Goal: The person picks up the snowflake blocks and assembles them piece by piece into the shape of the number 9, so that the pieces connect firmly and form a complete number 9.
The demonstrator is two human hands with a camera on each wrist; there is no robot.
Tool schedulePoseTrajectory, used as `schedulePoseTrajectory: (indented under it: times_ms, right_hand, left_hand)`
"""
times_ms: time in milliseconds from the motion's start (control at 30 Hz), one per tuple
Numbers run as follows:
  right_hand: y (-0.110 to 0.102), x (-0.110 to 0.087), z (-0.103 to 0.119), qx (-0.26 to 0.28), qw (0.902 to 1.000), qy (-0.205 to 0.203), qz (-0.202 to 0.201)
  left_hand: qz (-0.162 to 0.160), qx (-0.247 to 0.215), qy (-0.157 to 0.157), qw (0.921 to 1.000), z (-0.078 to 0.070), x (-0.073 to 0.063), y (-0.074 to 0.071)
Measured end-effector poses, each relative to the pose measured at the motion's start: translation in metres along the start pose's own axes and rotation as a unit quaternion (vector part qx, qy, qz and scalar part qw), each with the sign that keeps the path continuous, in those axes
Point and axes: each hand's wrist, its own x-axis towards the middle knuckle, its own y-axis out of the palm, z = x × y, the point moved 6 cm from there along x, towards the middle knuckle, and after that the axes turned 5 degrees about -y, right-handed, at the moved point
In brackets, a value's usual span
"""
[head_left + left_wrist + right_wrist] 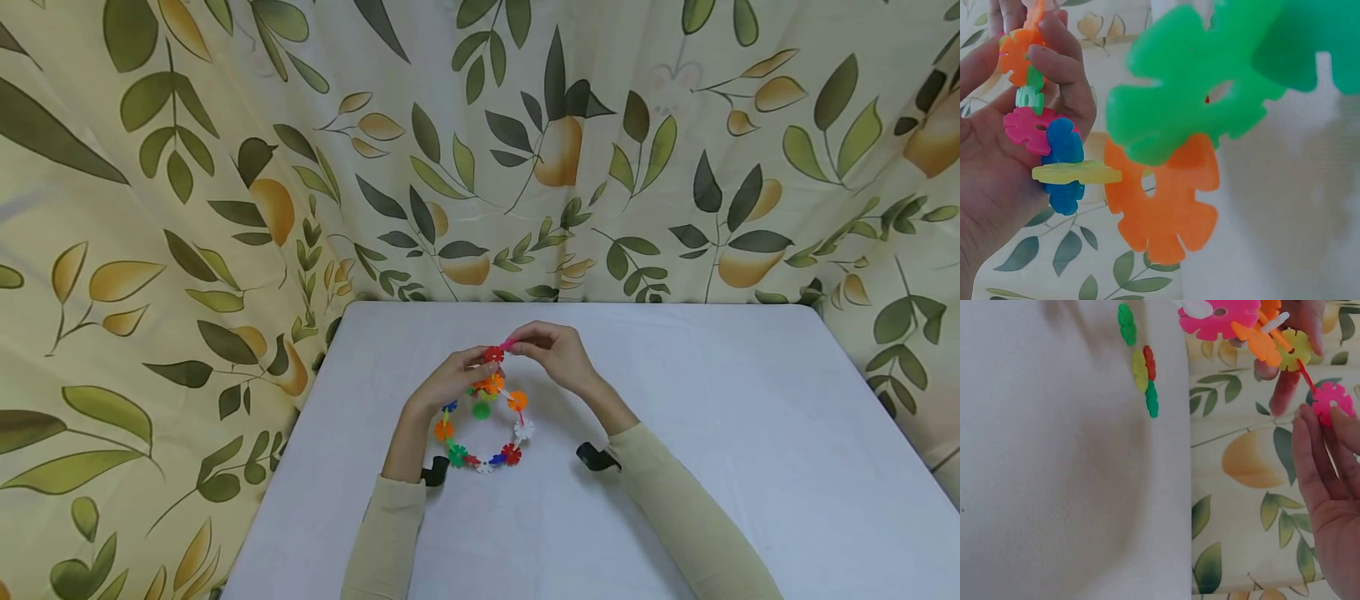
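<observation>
A ring of interlocking flower-shaped plastic discs (pixel 444 430), in several bright colours, hangs between both hands over the table. My left hand (pixel 447 382) grips the top of the ring by its orange discs; in the left wrist view its fingers curl round an orange disc (pixel 1015 59). Pink, blue, yellow, orange and green discs (pixel 1197 81) follow down the chain. At the upper right of the ring, my right hand (pixel 558 354) pinches a pink disc (pixel 1333 403) between thumb and fingers. Edge-on, a red disc (pixel 1307 376) joins that pink disc to a yellow disc (pixel 1294 350).
Several loose discs lie on the white table (pixel 712 433) beyond the ring, among them a green disc (pixel 1127 324) and a yellow disc (pixel 1140 372). A leaf-patterned curtain (pixel 525 150) borders the table's back and left. Black wrist cameras (pixel 596 457) sit at both cuffs.
</observation>
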Motion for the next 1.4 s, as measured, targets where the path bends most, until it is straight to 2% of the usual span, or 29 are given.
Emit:
schedulePoseTrajectory:
  times_ms: [200, 367, 500, 800, 1000, 1167, 1400]
  right_hand:
    - [0.000, 0.002, -0.001, 0.013, 0.9999, 0.000, 0.008]
    - [0.001, 0.004, -0.002, 0.039, 0.9990, 0.011, 0.016]
    - [0.002, 0.004, -0.006, 0.066, 0.9973, 0.023, 0.024]
    - [0.002, 0.002, -0.010, 0.049, 0.9970, 0.047, 0.036]
    - [0.003, 0.002, -0.008, 0.050, 0.9968, 0.039, 0.049]
    - [0.004, -0.002, -0.012, 0.044, 0.9979, 0.037, 0.030]
    - [0.005, -0.004, -0.008, 0.032, 0.9993, 0.003, 0.020]
  left_hand:
    - [0.001, -0.016, -0.004, 0.9999, 0.001, 0.000, 0.000]
    - [-0.020, -0.029, -0.017, 0.9993, 0.002, 0.000, 0.000]
    - [-0.022, -0.036, -0.020, 0.9989, 0.001, 0.001, 0.002]
    - [-0.027, -0.046, -0.029, 0.9981, 0.000, 0.002, 0.005]
    - [-0.023, -0.060, -0.022, 0.9977, -0.001, 0.002, 0.006]
    - [-0.031, -0.066, -0.019, 0.9972, -0.003, 0.002, 0.008]
    - [-0.040, -0.072, -0.016, 0.9965, -0.006, 0.002, 0.010]
